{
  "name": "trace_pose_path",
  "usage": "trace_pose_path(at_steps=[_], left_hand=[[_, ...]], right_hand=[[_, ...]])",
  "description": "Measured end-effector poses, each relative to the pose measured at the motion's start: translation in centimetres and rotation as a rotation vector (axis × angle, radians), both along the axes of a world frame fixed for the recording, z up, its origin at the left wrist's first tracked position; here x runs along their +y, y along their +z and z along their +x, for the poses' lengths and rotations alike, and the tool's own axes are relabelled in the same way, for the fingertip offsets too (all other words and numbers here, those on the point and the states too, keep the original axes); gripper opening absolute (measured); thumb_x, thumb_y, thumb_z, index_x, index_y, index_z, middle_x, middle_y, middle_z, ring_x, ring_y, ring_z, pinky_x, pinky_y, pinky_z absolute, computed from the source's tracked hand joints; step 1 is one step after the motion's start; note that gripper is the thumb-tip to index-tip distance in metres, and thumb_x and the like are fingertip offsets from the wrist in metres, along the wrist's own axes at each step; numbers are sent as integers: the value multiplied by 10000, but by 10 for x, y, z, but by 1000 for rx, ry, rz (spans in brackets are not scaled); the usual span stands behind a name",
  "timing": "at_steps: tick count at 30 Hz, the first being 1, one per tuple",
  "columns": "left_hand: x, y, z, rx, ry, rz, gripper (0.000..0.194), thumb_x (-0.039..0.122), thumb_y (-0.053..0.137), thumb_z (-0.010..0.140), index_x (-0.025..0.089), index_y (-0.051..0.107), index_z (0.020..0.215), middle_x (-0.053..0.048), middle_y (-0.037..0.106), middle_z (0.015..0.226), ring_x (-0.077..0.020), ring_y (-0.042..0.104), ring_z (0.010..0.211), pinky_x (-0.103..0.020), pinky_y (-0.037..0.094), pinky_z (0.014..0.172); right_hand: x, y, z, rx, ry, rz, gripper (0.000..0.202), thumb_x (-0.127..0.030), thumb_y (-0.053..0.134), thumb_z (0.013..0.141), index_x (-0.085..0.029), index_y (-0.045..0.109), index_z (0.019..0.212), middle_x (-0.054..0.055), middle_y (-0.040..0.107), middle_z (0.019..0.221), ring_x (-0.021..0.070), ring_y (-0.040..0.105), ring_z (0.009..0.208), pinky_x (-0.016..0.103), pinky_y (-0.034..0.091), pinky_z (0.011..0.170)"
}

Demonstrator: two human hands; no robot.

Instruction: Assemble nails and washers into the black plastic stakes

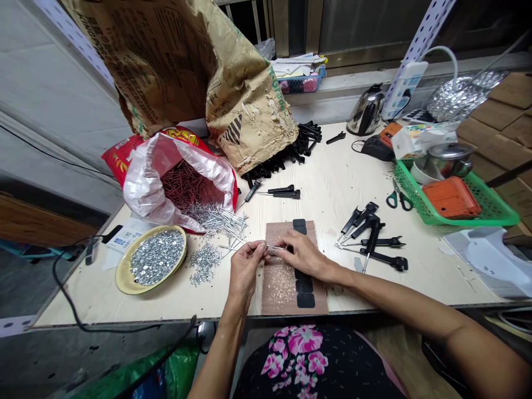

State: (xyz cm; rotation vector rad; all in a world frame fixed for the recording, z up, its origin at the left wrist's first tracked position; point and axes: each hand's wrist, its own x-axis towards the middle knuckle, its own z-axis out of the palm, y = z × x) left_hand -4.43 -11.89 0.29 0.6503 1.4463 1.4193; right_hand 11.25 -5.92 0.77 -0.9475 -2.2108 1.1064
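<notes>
Both hands meet over a brown board (277,288) with black pads (305,285) along its right side. My left hand (249,263) pinches one end of a thin metal rod (274,247). The fingers of my right hand (302,254) are closed round the rod's other end, where a small dark part shows between them. To the left, loose silver rods (220,219) lie beside a pile of small metal pieces (204,263) and a yellow bowl (124,277) full of them. Several black-handled tools (372,235) with thin metal shafts lie to the right.
A white-lined red bag (143,185) of dark red rods and a large paper sack (249,116) stand at back left. At right are green scissors (399,198), a green basket (457,218) and a kettle (367,111).
</notes>
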Motion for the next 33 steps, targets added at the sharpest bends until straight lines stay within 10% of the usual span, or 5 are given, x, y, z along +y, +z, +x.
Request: trace_pose_path(at_steps=[11,22,29,33], left_hand=[[1,-1,8,32,-65,-4,350,350,726,681,102,643,913,-16,618,720,-88,558,589,-236,479,606],[-7,-4,29,426,-121,-61,575,459,581,789,211,478,1298,-12,558,851,-95,507,587,-219,426,532],[-10,-23,33,605,-60,-21,525,433,549,819,203,494,1287,-40,587,891,-151,550,735,-275,457,689],[-9,-24,32,608,-52,-28,516,433,517,841,209,469,1303,-27,564,878,-135,534,697,-260,446,663]], right_hand=[[-2,4,17,-126,-28,169,195,-273,440,943,-193,609,998,32,624,922,143,576,845,257,437,724],[63,-19,78,-295,-97,374,218,-318,468,934,-198,646,970,54,592,915,162,537,865,260,412,645],[25,-40,89,-214,314,474,343,-213,312,972,-198,627,838,15,562,727,131,457,690,235,348,523],[23,-29,88,-179,164,389,316,-231,339,959,-192,605,794,20,533,722,137,437,688,237,341,504]])
